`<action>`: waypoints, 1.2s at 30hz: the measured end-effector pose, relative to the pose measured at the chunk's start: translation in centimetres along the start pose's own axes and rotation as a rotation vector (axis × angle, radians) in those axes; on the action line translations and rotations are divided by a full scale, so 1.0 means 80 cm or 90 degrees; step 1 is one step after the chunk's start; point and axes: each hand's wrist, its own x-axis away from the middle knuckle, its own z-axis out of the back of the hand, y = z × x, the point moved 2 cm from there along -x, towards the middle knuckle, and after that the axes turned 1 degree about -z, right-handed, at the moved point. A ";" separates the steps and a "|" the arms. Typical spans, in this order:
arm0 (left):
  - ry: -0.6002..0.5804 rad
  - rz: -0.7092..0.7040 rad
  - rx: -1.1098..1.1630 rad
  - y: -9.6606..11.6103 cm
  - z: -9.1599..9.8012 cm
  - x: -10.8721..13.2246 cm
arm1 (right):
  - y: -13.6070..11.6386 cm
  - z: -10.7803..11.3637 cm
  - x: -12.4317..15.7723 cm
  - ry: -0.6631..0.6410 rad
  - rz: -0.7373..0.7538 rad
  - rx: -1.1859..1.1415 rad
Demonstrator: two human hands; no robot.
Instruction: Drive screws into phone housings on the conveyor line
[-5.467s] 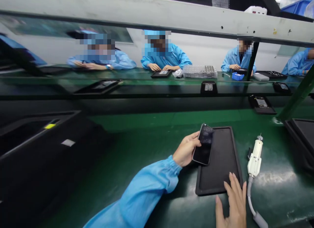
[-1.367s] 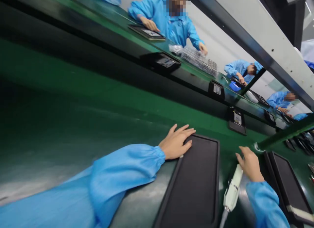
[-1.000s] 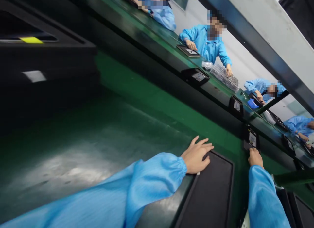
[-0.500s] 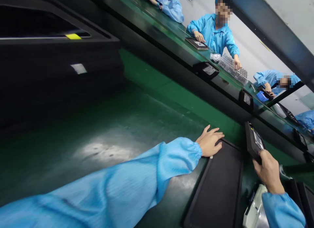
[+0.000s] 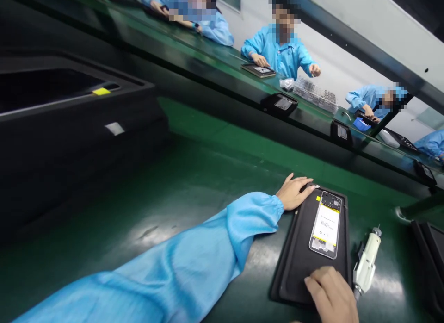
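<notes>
Head view. Your left hand (image 5: pixel 294 193) lies flat, fingers spread and holding nothing, on the far left corner of the flat black rectangular tray (image 5: pixel 298 263). Blue sleeve (image 5: pixel 208 249) runs back from it across the green counter (image 5: pixel 180 193).

The opened phone body with white and yellow inner parts showing (image 5: pixel 326 223) lies face-up inside the tray, in its far half, long side along the tray. It sits just beside your left fingertips, to their right; whether they touch it cannot be told.

Your right hand (image 5: pixel 331 295) rests on the near right corner of the tray, knuckles up, fingers curled under; whether its grip is closed on anything cannot be told. The phone body is apart from it, farther up the tray.

The white pen-shaped electric screwdriver with grey cable (image 5: pixel 366 258) lies on the counter just right of the tray, close beside your right hand, tip pointing away.

A large black moulded case (image 5: pixel 69 128) stands at the left. Across the line, people in blue coats (image 5: pixel 280 54) work at small black trays.
</notes>
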 end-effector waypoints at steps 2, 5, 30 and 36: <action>0.007 0.003 0.012 -0.004 -0.001 -0.003 | 0.008 0.001 0.015 0.029 -0.100 -0.007; 0.026 0.015 0.051 -0.008 -0.001 -0.006 | 0.025 -0.005 0.042 0.067 -0.328 0.006; 0.039 0.096 0.366 0.053 -0.054 0.122 | 0.038 -0.058 -0.009 -0.035 -0.315 0.207; 0.031 0.112 0.413 0.041 -0.039 0.112 | 0.048 -0.041 -0.010 0.049 -0.303 0.167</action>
